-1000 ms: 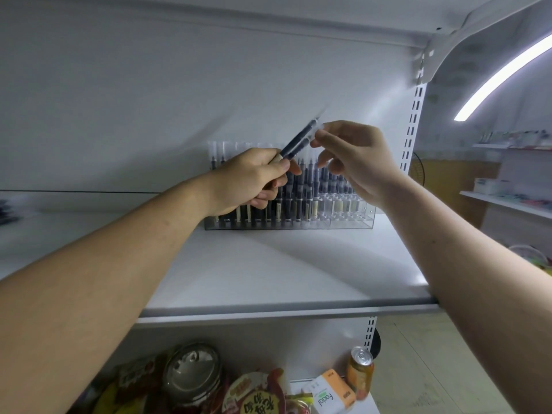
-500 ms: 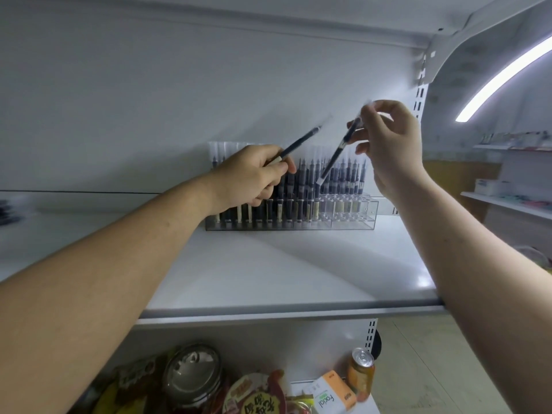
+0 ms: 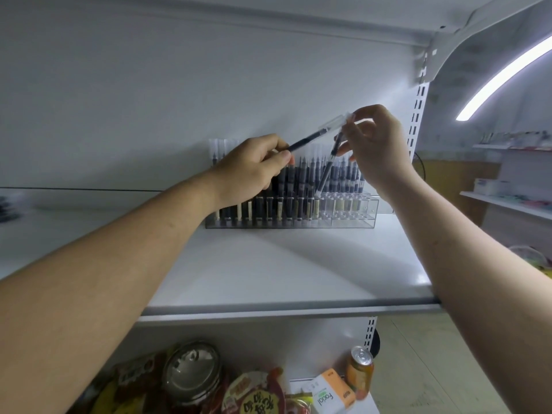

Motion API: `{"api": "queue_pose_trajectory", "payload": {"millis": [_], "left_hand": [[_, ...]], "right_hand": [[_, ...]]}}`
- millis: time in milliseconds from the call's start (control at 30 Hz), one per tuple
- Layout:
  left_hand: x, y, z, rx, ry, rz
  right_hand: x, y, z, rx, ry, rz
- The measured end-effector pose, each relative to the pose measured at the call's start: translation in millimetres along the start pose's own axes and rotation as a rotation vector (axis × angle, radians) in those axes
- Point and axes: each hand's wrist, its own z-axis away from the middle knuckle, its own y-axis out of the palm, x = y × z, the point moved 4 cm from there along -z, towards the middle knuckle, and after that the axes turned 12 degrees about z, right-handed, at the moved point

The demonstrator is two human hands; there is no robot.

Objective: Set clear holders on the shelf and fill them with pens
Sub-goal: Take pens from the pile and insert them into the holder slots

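You are standing in a shop. The white metal shelf (image 3: 268, 273) in front of you hangs on a slotted upright (image 3: 418, 115) of the retail kind. At its back edge a clear holder (image 3: 343, 224) shows pens (image 3: 286, 186) in neat rows, like stock on display. On the level below lie snack packets (image 3: 254, 395), a drinks can (image 3: 360, 372) and a small box (image 3: 331, 392). Off to your right, more shelves (image 3: 507, 201) carry goods under a long strip light (image 3: 501, 76).

Both bare forearms reach toward the far side, left hand (image 3: 254, 167) gripping one pen (image 3: 304, 139), right hand (image 3: 378, 150) (slightly higher, fingers curled) pinching a second pen (image 3: 326, 170).
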Motion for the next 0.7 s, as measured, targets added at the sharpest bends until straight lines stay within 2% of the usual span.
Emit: {"api": "queue_pose_trajectory", "payload": {"millis": [200, 533, 600, 700], "left_hand": [[-3, -1, 0, -0.018, 0.088, -0.138], [-8, -1, 2, -0.026, 0.161, -0.21], [-7, -1, 1, -0.027, 0.164, -0.216], [-7, 0, 0, -0.043, 0.17, -0.214]], "right_hand": [[-1, 4, -1, 0.041, -0.012, 0.045], [-8, 21, 12, 0.312, -0.024, 0.17], [-10, 19, 11, 0.309, -0.027, 0.183], [-11, 11, 4, 0.202, -0.075, 0.133]]}}
